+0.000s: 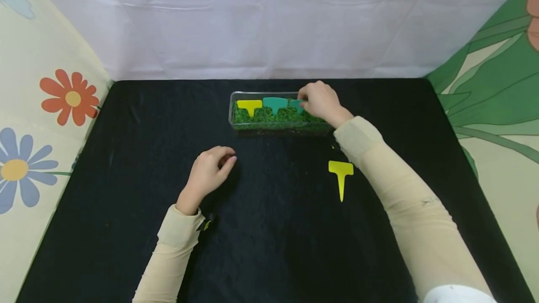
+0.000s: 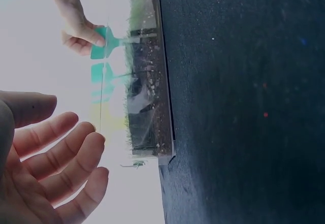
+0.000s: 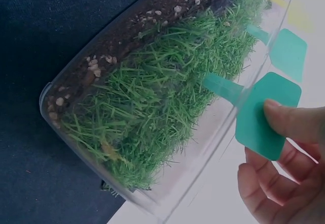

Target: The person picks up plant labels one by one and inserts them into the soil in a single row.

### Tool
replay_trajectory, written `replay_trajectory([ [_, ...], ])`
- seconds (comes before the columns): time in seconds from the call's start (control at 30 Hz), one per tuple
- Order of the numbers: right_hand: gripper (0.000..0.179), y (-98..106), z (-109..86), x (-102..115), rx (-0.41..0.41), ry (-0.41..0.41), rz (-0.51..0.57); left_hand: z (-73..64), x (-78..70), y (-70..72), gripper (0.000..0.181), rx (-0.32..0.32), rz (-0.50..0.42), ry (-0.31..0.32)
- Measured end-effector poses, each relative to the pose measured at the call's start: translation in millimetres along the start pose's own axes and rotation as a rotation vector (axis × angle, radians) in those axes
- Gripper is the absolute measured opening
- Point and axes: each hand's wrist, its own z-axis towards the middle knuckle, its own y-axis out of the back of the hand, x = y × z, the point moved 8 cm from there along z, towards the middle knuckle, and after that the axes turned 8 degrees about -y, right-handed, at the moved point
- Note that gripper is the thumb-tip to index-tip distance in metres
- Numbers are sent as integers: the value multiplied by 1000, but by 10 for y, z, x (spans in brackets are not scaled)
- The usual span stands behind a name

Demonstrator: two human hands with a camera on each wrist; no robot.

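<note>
A clear rectangular planter with green grass over dark soil stands at the back of the table. My right hand pinches the head of a teal plant label between thumb and fingers; the label's stem goes down into the grass. Beside it, a second teal plant label and a yellow plant label stand upright in the planter. My left hand hovers in front of the planter's left end, fingers loosely bent and holding nothing.
Another yellow plant label lies on the black tablecloth, close to the right sleeve. A white cloth hangs behind the table. Flower-patterned panels flank both sides.
</note>
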Motion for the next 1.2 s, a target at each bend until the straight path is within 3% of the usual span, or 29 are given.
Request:
replay_trajectory([
  [0.27, 17, -20, -29, -12, -8, 20, -1, 13, -14, -30, 13, 15, -6, 6],
  [0.57, 26, -3, -92, -13, 9, 35, 15, 20, -33, -30, 12, 12, -1, -5],
  [0.83, 32, 194, -235, 0, -113, 56, 74, 22, -53, -25, 13, 12, -6, -7],
  [1.2, 14, 454, -567, 21, -304, 119, 157, 19, -79, -17, 14, 13, -2, -6],
])
